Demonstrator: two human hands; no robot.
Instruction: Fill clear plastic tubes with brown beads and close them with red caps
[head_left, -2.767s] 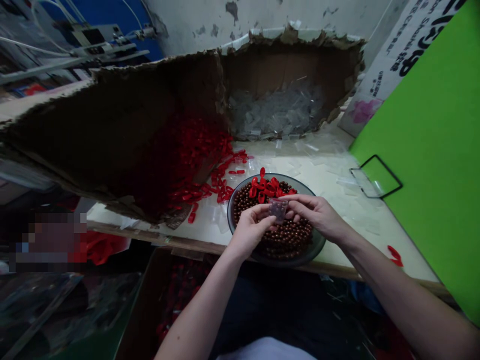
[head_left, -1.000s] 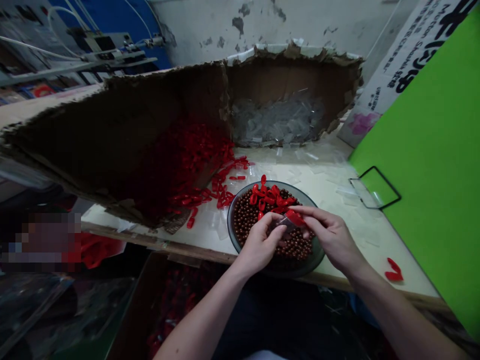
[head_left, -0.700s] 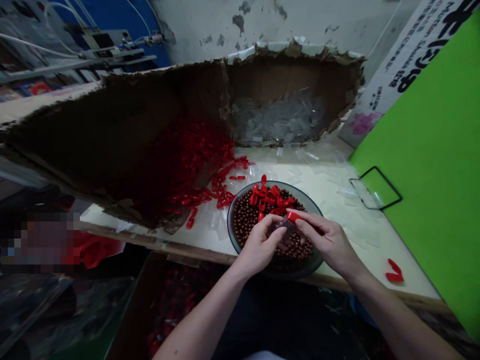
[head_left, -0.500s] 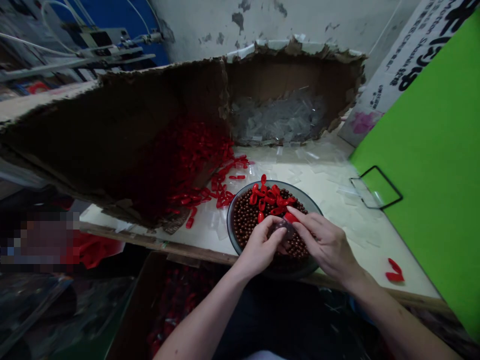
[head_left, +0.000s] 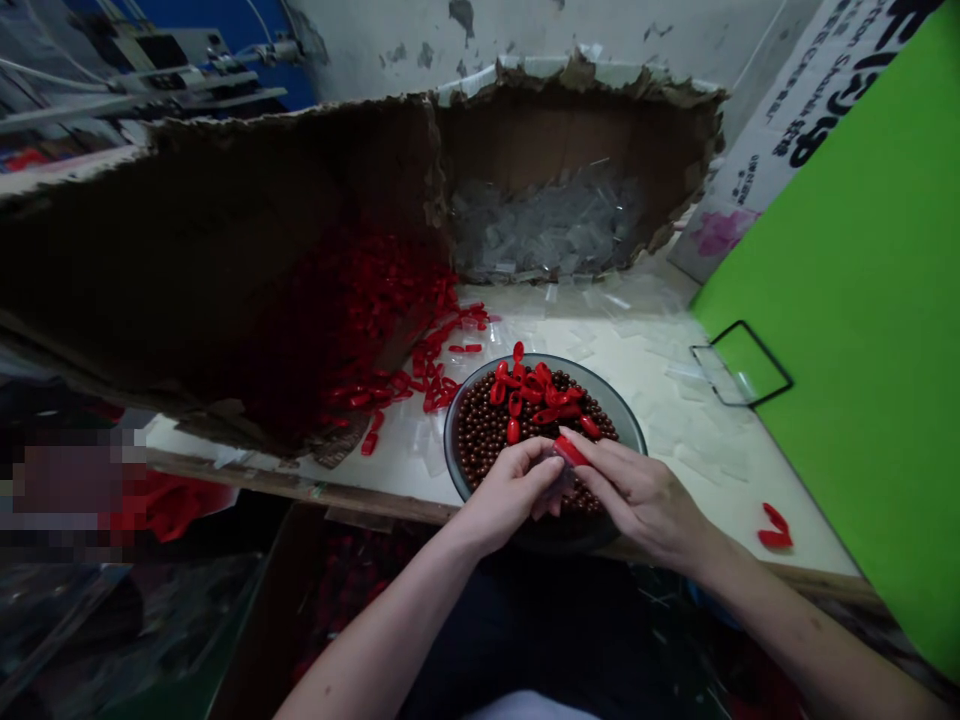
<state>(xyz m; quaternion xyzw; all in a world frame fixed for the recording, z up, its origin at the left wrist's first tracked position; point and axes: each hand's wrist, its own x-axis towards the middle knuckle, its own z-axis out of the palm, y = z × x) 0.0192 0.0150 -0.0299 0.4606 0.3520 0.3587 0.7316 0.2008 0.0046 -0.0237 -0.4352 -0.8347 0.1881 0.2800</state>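
Both hands meet over the near side of a grey bowl filled with small brown beads. My left hand is closed on a small clear plastic piece, partly hidden by the fingers. Between the fingertips of my right hand is a red plastic cap, pressed against the clear piece. Whether the two are joined I cannot tell. Several loose red caps lie on the beads at the bowl's far side.
Behind stands a torn cardboard box with a heap of red caps and clear plastic pieces. More clear pieces lie across the white table. On the right are a green panel, a black wire frame and an opened red cap.
The red cap has come down against the clear piece in my left hand, and the fingers of both hands are closer together. The whole view has shifted slightly.
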